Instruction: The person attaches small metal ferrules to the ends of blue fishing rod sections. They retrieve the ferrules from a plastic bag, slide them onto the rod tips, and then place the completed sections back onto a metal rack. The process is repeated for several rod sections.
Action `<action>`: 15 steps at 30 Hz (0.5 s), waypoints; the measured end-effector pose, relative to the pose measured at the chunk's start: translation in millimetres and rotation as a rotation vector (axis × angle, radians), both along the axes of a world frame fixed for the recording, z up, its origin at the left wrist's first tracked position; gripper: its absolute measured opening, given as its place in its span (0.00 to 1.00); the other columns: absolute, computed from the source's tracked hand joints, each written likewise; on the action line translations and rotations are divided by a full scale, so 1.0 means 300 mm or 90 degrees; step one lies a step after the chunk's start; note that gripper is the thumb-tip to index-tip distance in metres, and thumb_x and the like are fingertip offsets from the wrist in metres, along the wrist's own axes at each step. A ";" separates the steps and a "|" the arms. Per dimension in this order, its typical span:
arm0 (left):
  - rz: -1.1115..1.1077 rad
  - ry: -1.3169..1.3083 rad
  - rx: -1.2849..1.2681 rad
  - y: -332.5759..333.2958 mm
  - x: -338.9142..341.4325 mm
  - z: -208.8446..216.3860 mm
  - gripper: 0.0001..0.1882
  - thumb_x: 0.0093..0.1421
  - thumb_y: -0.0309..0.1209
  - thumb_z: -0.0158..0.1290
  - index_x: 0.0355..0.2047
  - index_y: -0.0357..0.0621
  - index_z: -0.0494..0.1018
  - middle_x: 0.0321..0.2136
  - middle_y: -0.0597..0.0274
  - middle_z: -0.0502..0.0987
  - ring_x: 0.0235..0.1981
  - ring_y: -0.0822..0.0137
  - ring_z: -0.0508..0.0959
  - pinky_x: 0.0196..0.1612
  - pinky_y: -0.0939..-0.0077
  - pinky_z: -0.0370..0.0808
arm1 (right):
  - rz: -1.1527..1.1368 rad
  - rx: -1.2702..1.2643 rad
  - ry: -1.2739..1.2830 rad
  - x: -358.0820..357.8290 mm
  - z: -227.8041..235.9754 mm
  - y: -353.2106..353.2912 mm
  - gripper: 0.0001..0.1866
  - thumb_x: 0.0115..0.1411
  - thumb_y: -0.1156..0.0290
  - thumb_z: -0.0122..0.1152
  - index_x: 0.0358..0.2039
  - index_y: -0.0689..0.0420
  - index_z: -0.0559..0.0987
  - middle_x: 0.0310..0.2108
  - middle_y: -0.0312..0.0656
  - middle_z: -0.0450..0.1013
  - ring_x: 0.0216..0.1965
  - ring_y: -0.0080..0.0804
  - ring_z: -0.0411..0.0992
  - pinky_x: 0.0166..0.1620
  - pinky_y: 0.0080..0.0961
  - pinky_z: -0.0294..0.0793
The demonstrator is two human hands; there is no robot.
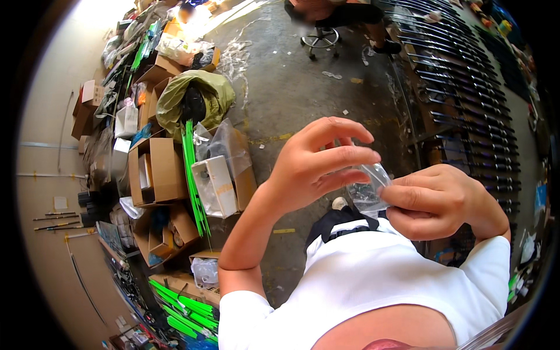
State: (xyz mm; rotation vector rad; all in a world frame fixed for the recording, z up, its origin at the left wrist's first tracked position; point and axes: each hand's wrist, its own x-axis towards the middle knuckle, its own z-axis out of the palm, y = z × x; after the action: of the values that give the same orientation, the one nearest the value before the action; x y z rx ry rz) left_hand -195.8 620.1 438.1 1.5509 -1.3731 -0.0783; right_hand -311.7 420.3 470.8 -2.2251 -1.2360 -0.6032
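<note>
A small clear plastic bag (366,198) hangs in front of my white shirt. My right hand (434,201) pinches its edge between thumb and fingers, with the other fingers curled in. Just left of the bag, my left hand (326,157) is raised with its fingers curved and spread apart. Its fingertips reach the upper end of the bag; whether they touch the plastic I cannot tell. What the bag contains, if anything, is too small to make out.
On the left stand open cardboard boxes (166,169), a green sack (219,93) and bright green strips (191,175). Many dark rods (466,105) lie in a row on the right. Ahead, another person sits on a wheeled stool (319,39). Scraps litter the grey floor (286,87).
</note>
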 end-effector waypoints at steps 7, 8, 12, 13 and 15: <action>0.025 -0.074 -0.031 -0.095 0.299 -0.061 0.15 0.38 0.27 0.65 0.30 0.48 0.77 0.36 0.64 0.75 0.36 0.64 0.73 0.37 0.73 0.70 | 0.028 0.006 0.013 0.322 -0.062 -0.107 0.10 0.41 0.81 0.59 0.26 0.57 0.70 0.30 0.41 0.68 0.25 0.29 0.72 0.22 0.17 0.72; 0.026 -0.080 -0.032 -0.117 0.352 -0.072 0.15 0.38 0.27 0.65 0.30 0.48 0.77 0.36 0.64 0.75 0.35 0.65 0.73 0.35 0.74 0.69 | 0.038 0.020 0.006 0.379 -0.073 -0.128 0.10 0.41 0.81 0.59 0.26 0.57 0.70 0.30 0.41 0.69 0.25 0.29 0.72 0.22 0.17 0.72; 0.098 -0.068 -0.011 -0.197 0.550 -0.090 0.14 0.39 0.27 0.64 0.29 0.51 0.77 0.32 0.68 0.73 0.33 0.66 0.72 0.32 0.75 0.71 | 0.063 0.061 -0.004 0.629 -0.126 -0.206 0.10 0.41 0.81 0.60 0.26 0.57 0.70 0.30 0.41 0.69 0.25 0.29 0.73 0.23 0.17 0.72; 0.097 -0.062 -0.013 -0.214 0.613 -0.093 0.13 0.38 0.26 0.64 0.28 0.48 0.77 0.31 0.67 0.73 0.32 0.66 0.72 0.32 0.75 0.70 | 0.072 0.060 0.003 0.700 -0.123 -0.235 0.10 0.41 0.80 0.60 0.26 0.57 0.70 0.30 0.41 0.69 0.25 0.29 0.73 0.23 0.17 0.72; 0.112 -0.049 -0.008 -0.243 0.723 -0.081 0.12 0.38 0.26 0.64 0.27 0.46 0.78 0.29 0.66 0.72 0.30 0.66 0.71 0.32 0.75 0.68 | 0.089 0.062 0.022 0.836 -0.117 -0.287 0.10 0.42 0.80 0.60 0.26 0.57 0.71 0.31 0.41 0.69 0.25 0.29 0.72 0.23 0.18 0.72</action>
State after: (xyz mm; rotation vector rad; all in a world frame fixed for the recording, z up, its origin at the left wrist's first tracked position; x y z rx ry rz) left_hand 21.2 547.3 413.8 1.6717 -1.2879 0.0977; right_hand -60.9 334.1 435.6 -2.0426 -1.3040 -0.5565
